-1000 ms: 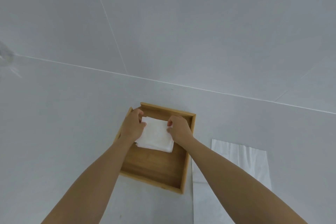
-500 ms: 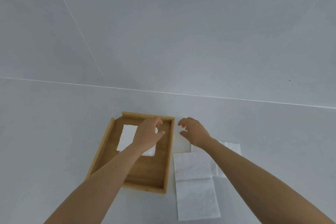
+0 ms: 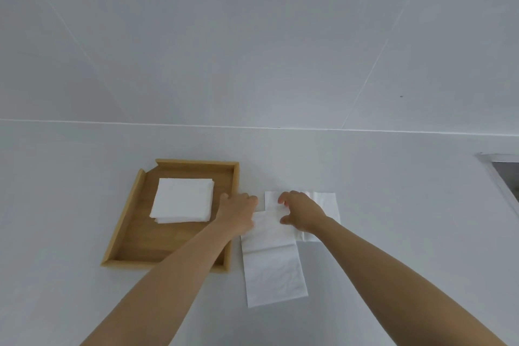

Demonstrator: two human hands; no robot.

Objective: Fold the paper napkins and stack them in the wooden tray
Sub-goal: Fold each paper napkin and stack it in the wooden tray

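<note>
A wooden tray [image 3: 123, 229] lies on the white table, left of centre. Inside it, towards the far end, sits a small stack of folded white napkins [image 3: 182, 199]. To the right of the tray a long unfolded napkin [image 3: 273, 270] lies flat, overlapping another napkin [image 3: 325, 201] behind it. My left hand [image 3: 238, 212] hovers over the tray's right wall, at the long napkin's far left corner, fingers apart. My right hand [image 3: 300, 212] is over the far end of the napkins, fingers curled and spread, holding nothing.
The table top is white and meets a white tiled wall at the back. At the far right edge a grey framed opening [image 3: 505, 174] shows, possibly a sink rim.
Both hands let go of the folded napkin in the tray and moved right to the unfolded napkins. The view has also shifted, so the tray now appears further left.
</note>
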